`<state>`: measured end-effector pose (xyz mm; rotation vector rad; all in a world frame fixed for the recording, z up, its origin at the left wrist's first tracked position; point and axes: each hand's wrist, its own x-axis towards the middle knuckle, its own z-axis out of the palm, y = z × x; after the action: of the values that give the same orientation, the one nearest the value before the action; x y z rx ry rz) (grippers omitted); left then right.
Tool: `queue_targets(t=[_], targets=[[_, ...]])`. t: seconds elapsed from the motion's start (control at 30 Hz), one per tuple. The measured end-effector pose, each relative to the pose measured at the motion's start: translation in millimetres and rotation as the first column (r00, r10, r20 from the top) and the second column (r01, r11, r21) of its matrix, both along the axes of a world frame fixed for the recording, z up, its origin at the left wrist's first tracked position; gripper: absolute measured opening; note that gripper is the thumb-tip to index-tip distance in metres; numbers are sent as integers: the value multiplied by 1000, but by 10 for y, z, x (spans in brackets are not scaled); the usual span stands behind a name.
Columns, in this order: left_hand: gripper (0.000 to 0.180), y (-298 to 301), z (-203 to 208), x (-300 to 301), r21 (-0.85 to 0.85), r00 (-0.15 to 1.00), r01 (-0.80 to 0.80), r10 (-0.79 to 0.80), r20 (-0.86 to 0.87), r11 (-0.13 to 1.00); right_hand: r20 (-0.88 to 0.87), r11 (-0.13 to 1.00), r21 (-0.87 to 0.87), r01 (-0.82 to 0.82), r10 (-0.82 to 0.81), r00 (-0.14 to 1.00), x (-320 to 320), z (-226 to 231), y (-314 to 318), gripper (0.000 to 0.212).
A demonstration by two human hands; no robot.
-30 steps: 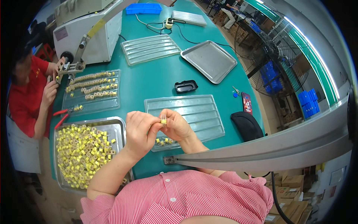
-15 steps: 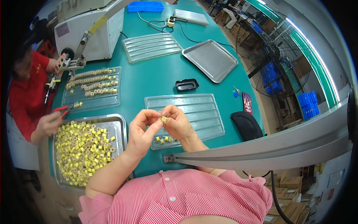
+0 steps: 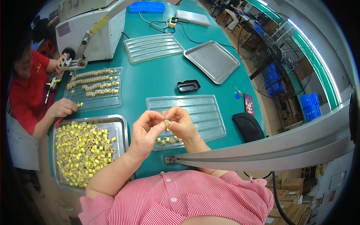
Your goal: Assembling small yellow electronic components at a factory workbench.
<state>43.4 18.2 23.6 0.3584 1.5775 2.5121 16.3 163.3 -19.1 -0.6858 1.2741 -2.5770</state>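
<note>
My left hand (image 3: 144, 131) and my right hand (image 3: 182, 122) meet over the near edge of a clear ribbed tray (image 3: 195, 108). Between their pinched fingertips sits a small yellow-taped coil bobbin (image 3: 167, 122), partly covered by the fingers. Fine detail such as wires or pins on it is too small to make out. Several similar bobbins (image 3: 165, 141) lie in the tray's nearest groove, just below my hands. To the left, a metal tray (image 3: 122, 123) holds a big heap of the same yellow and beige bobbins.
A co-worker's hand (image 3: 63, 107) reaches to another ribbed tray (image 3: 112, 101) with rows of bobbins, beside a white machine (image 3: 90, 37). A black plastic box (image 3: 188, 86), a metal tray (image 3: 212, 60), a black pouch (image 3: 248, 126) and a phone (image 3: 248, 104) lie around. A metal beam (image 3: 262, 146) crosses right.
My fingers have shifted slightly around the bobbin, which looks turned a little. The co-worker's hand has moved from the red-handled pliers' earlier spot up to the bobbin on the other ribbed tray.
</note>
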Motion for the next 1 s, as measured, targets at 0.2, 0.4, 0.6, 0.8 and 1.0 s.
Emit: queue_targets(t=[0.2,0.4,0.6,0.8,1.0], targets=[[11,4,13,0,-6,1000,-7,7,9,1000,-54,1000,21,11,-10,998,3,27,2,14],[11,-16,55,-41,-24,999,9,-8,38,1000,-54,1000,7,2,-2,999,11,69,8,16],[25,-60,123,-38,-405,896,-316,129,-425,858,196,997,-70,36,-21,980,-19,48,3,11],[35,-138,144,-112,-341,349,-770,-92,-932,540,232,999,-41,26,-16,973,-10,72,-44,11],[25,-115,117,-109,-315,276,-838,-151,-949,446,226,998,40,53,-60,972,-8,96,-26,12]])
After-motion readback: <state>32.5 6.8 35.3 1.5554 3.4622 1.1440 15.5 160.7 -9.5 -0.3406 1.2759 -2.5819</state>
